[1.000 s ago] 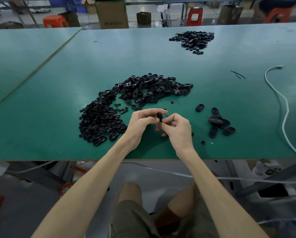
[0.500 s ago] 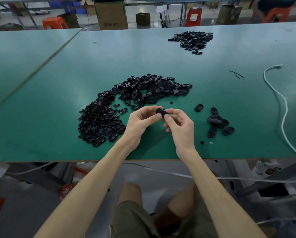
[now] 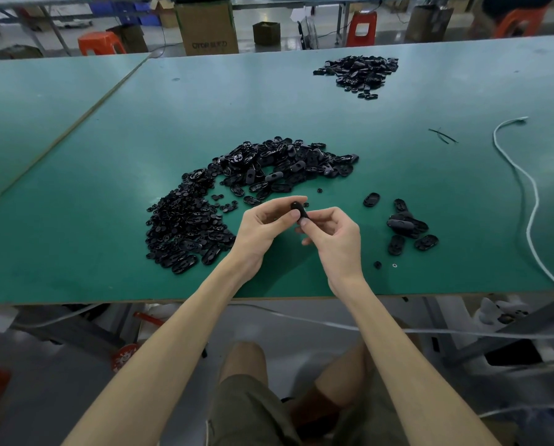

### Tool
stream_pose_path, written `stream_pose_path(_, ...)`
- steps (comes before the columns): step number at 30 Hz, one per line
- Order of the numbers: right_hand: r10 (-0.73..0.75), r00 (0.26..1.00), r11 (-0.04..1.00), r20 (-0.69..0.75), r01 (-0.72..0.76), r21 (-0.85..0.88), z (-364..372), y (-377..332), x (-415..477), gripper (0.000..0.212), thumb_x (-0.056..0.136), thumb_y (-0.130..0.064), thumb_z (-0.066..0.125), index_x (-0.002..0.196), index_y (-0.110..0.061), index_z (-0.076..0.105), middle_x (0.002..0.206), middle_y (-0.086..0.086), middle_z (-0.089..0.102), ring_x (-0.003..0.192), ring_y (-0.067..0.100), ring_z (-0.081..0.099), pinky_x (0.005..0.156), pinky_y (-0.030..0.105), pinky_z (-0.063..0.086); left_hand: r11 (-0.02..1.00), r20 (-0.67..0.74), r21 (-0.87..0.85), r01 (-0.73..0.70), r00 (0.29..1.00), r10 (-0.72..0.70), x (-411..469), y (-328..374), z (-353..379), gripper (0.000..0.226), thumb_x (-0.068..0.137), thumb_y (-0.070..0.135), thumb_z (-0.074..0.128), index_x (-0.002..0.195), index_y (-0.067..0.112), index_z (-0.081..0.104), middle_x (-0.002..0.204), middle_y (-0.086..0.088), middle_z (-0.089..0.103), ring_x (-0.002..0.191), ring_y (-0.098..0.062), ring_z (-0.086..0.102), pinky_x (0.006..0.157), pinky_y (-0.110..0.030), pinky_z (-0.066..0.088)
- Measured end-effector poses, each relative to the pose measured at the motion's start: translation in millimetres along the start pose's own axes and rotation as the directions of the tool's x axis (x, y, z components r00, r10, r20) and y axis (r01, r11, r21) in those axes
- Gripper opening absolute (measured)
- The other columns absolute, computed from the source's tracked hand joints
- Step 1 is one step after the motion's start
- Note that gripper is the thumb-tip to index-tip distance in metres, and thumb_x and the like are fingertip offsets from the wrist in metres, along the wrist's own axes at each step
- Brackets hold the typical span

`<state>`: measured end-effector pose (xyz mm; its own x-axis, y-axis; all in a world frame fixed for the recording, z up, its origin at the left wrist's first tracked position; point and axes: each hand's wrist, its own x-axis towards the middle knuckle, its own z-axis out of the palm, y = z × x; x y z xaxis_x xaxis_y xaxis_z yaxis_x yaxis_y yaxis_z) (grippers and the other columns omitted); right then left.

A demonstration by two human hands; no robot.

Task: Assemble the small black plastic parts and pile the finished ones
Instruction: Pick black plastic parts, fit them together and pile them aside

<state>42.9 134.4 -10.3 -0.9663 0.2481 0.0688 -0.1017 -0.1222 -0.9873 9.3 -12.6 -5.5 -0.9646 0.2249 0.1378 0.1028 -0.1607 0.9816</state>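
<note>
Small black part (image 3: pixel 300 211), oblong with rounded ends, held above the green desk (image 3: pixel 301 123) near its front edge. Both grips, left hand (image 3: pixel 262 231) and right hand (image 3: pixel 335 239), clamp it between thumb and fingertips. A small pile (image 3: pixel 407 225) of similar parts lies to the right.

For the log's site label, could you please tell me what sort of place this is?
Probably a factory assembly floor: a long green bench holds heaps of small black parts, boxes and stools stand behind it, and the left hand and right hand pinch one part.
</note>
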Motion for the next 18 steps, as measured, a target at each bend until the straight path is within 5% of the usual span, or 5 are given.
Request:
stream_pose_path(8,0.013,1.0,0.999,0.026,-0.013,-0.029,0.6,-1.1,-1.1,0.011,0.09,-0.002,0.077,0.089,-0.004,0.066,0.081,0.006,0.079,0.077,0.023,0.079,0.068,0.027,0.061,1.0,0.075,0.004,0.024,0.997,-0.024,-0.3,2.3,0.5,0.033,0.099,0.008,0.065,0.131,0.009,0.068,0.107,-0.006,0.074,0.095,-0.015,0.069,0.088,-0.024,0.053)
stream_pose_path(18,0.036,0.998,0.999,0.049,-0.035,-0.021,-2.7,0.6,-1.3,0.019,0.087,-0.005,0.081,0.089,0.001,0.063,0.078,0.008,0.078,0.078,0.025,0.079,0.078,0.033,0.064,1.0,0.045,-0.021,0.023,0.999,-0.022,0.3,1.3,0.9,0.028,0.095,0.005,0.069,0.123,0.004,0.072,0.115,-0.013,0.076,0.108,-0.02,0.07,0.091,-0.026,0.055)
